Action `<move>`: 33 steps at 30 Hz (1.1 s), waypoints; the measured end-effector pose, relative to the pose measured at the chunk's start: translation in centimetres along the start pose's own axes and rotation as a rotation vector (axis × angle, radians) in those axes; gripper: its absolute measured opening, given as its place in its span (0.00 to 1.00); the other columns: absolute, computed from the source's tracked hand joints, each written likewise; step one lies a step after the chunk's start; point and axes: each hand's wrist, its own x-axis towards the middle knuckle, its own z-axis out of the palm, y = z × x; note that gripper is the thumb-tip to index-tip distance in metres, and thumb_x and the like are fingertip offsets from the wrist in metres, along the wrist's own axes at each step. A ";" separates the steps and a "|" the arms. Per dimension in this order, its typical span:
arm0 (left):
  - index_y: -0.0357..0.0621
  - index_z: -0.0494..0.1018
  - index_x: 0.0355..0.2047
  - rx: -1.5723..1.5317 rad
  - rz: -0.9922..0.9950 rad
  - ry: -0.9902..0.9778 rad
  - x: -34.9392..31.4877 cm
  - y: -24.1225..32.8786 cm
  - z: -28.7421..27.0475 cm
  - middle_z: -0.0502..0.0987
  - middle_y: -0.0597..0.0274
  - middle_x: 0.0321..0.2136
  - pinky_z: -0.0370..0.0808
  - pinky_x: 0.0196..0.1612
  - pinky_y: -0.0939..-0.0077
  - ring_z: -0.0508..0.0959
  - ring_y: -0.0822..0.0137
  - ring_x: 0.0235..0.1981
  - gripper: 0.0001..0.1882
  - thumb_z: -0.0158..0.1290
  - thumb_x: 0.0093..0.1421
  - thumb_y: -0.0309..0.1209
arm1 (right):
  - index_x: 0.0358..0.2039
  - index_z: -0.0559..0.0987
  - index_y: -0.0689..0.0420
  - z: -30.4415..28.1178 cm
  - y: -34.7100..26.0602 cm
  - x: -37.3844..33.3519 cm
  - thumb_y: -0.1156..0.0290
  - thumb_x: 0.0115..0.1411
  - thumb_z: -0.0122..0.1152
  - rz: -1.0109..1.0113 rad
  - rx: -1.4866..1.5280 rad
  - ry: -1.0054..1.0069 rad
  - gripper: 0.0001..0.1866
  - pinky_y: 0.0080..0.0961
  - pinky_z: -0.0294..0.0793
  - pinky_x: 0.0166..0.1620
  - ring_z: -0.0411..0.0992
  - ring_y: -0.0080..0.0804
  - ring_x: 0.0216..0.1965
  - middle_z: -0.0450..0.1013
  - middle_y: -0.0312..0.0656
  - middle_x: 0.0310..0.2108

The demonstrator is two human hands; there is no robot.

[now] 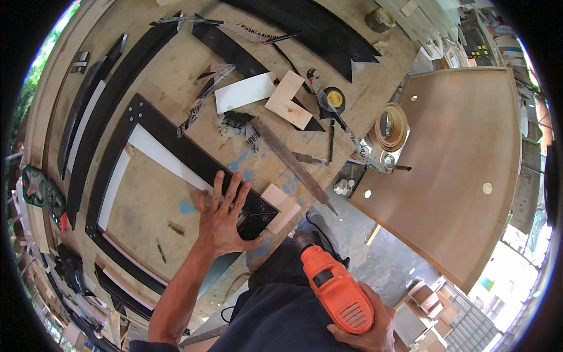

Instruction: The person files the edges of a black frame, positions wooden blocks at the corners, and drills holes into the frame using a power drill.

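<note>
My left hand point(218, 222) lies with fingers spread across one corner of a black frame point(170, 132) on the workbench, its thumb near the corner's edge. White strips point(161, 154) line the frame's inner sides, and screws show at its other corners. Pale wood pieces point(288, 212) stick out from beneath the corner by my hand. In my right hand point(378, 322) is an orange power drill point(335, 284), gripped by its rear end. The drill's dark chuck points up toward the bench edge, apart from the frame. Whether a bit is fitted cannot be made out.
On the bench point(246, 161) lie a long flat file point(296, 167), an L-shaped wood piece point(288, 100), a white board point(243, 92), a tape measure point(335, 98) and curved black pieces point(117, 85). Right of the bench stands a brown panel point(451, 152) with rolled edging point(390, 126).
</note>
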 end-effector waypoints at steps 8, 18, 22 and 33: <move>0.46 0.63 0.67 -0.092 -0.006 0.020 0.5 0.0 0.1 0.58 0.52 0.72 0.50 0.64 0.36 0.47 0.42 0.75 0.62 0.67 0.35 0.65 | 0.67 0.67 0.59 0.5 -0.7 0.2 0.60 0.46 0.83 -0.055 -0.002 0.012 0.50 0.37 0.82 0.51 0.82 0.44 0.48 0.80 0.56 0.48; 0.50 0.66 0.67 -0.167 -0.045 0.008 0.5 -0.2 -0.1 0.58 0.58 0.73 0.50 0.68 0.36 0.48 0.50 0.77 0.59 0.67 0.33 0.59 | 0.62 0.68 0.68 0.2 -1.1 2.3 0.56 0.38 0.87 -0.131 -0.199 -0.096 0.55 0.35 0.83 0.49 0.83 0.42 0.45 0.80 0.54 0.48; 0.50 0.66 0.67 -0.194 -0.040 0.022 0.5 -0.2 0.0 0.59 0.60 0.73 0.51 0.68 0.39 0.50 0.55 0.77 0.58 0.66 0.33 0.59 | 0.63 0.68 0.67 0.4 -1.9 2.9 0.57 0.39 0.87 -0.133 -0.208 -0.125 0.55 0.35 0.83 0.50 0.83 0.41 0.45 0.80 0.53 0.47; 0.46 0.68 0.66 -0.185 -0.006 0.045 0.2 -0.6 0.4 0.63 0.62 0.71 0.52 0.68 0.41 0.54 0.59 0.76 0.55 0.66 0.37 0.57 | 0.63 0.65 0.71 1.6 -4.6 5.2 0.58 0.44 0.85 -0.242 -0.321 -0.202 0.54 0.36 0.85 0.45 0.84 0.45 0.43 0.79 0.57 0.47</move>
